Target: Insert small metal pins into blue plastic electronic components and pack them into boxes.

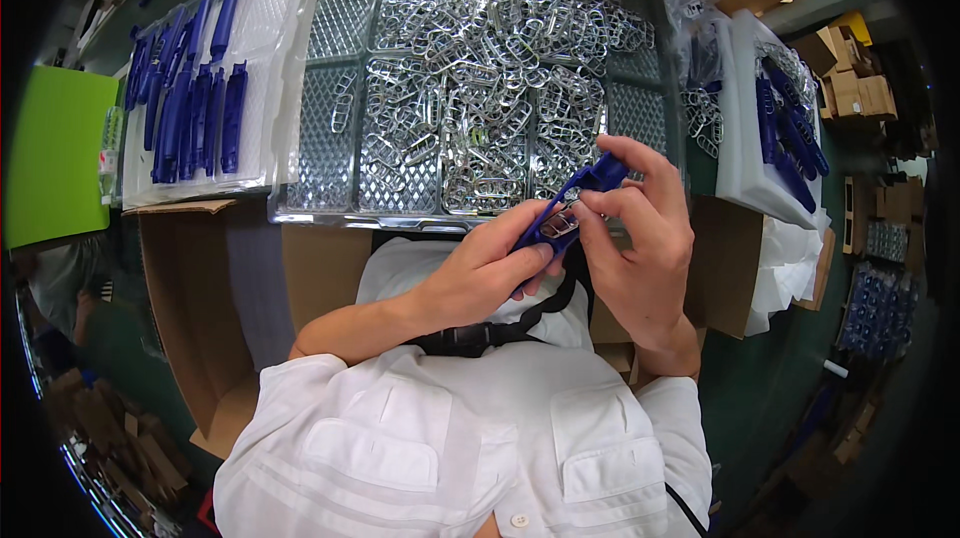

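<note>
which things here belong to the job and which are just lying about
Apparently in the job:
long blue plastic piece, in left hand and right hand
silver metal loop against it
loose silver metal loops in clear compartmented tray
long blue plastic pieces at left

Apparently lying about:
flat bright green sheet
brown cardboard boxes at far right

Fingers point(529, 257) grip a blue part point(600, 174), metal link point(560, 225) apparently inside.

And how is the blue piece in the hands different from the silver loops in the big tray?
The blue piece is long and blue, while each of the silver loops is shorter and shiny.
The blue piece is gripped by the left hand, with the right hand at it; the silver loops lie heaped in the big tray.
</note>
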Demonstrator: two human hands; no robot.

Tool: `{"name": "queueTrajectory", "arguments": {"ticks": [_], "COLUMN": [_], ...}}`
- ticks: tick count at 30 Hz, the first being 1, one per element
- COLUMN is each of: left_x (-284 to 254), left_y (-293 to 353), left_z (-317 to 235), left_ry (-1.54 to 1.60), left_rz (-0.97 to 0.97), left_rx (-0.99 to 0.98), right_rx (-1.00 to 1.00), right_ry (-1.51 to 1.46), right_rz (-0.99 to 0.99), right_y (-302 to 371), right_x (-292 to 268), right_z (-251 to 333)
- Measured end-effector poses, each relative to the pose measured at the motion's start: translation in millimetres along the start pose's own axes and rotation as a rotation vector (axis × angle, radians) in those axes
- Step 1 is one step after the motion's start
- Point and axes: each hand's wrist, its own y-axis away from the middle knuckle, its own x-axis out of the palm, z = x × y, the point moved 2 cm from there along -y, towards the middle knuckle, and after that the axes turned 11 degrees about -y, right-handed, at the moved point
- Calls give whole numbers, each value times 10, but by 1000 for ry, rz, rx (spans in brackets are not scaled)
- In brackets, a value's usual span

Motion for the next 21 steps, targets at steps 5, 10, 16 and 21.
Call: {"name": "queueTrajectory", "arguments": {"ticks": [5, 10, 16, 21], "left_x": [-24, 1, -10, -26], "left_y": [-22, -107, -107, -133], "left_z": [96, 32, -5, -18], "left_ry": [-194, -470, -572, -533], "left_rz": [-82, -254, -288, -291], "left_rx": [62, 280, 265, 208], "right_rx": [-57, -28, 164, 165], "right_ry": [51, -6, -103, -158], "right_rz": [22, -156, -63, -32], "right_y": [25, 101, 121, 157], "right_x": [31, 139, 85, 150], "right_z": [-49, 25, -69, -171]}}
